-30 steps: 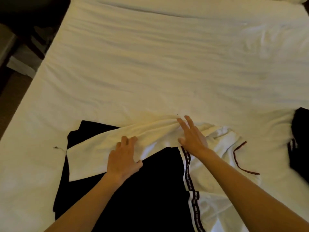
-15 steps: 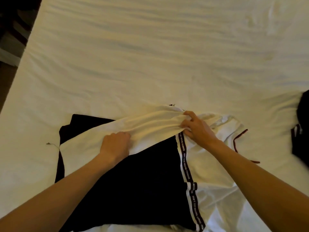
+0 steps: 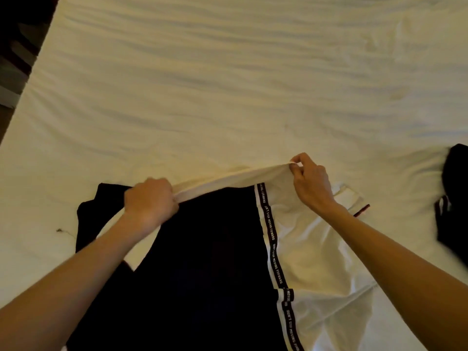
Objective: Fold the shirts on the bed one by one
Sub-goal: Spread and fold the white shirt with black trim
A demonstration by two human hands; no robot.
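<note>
We see a half-black, half-white shirt [image 3: 202, 262] spread on the near part of the bed [image 3: 228, 84], a black tape with white lettering running down between its two halves. Our left hand [image 3: 150, 202] grips and our right hand [image 3: 310, 182] pinches a white fold stretched taut across the shirt's far edge. Right of the shirt lies a dark garment [image 3: 453, 209].

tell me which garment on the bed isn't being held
The dark garment at the bed's right edge. It lies apart and untouched, while the left hand and right hand both grip the black-and-white shirt.
</note>
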